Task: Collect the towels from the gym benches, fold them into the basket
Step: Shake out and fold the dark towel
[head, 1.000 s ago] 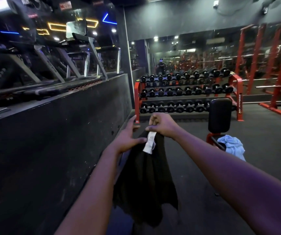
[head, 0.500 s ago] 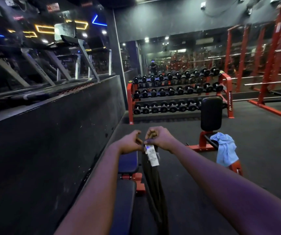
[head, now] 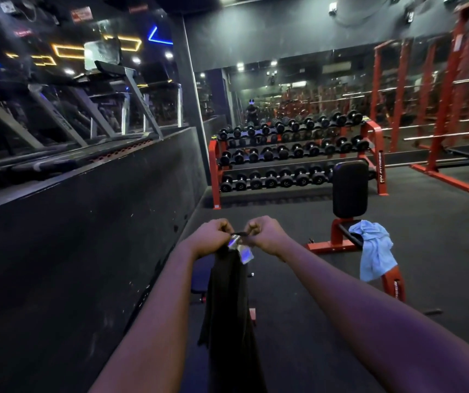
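Two arms reach forward, with the left hand [head: 212,236] and right hand [head: 267,236] close together. Each pinches the top edge of a dark towel [head: 229,307], which hangs straight down between the forearms with a white tag [head: 243,252] at its top. A light blue towel [head: 375,251] drapes over the seat edge of a red bench [head: 349,191].

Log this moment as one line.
left hand: pinches dark towel top edge | right hand: pinches same edge | towel hangs bunched | light blue towel: draped on red bench
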